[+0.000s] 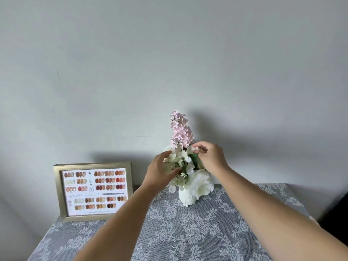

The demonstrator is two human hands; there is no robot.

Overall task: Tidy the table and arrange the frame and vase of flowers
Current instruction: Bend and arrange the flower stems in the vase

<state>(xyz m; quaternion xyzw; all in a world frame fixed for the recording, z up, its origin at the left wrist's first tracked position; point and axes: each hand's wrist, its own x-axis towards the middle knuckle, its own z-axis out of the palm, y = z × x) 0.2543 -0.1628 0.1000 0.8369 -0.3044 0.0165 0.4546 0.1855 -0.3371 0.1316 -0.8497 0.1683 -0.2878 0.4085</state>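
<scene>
Head view: both hands, left [160, 172] and right [211, 157], loosely pinch flowers [181, 132] beside "MIGEN C" frame [93, 191].

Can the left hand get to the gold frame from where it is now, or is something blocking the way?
Probably yes. The left hand is at the flowers in the white vase, and the frame stands to its left on the tablecloth with nothing between them.
</scene>
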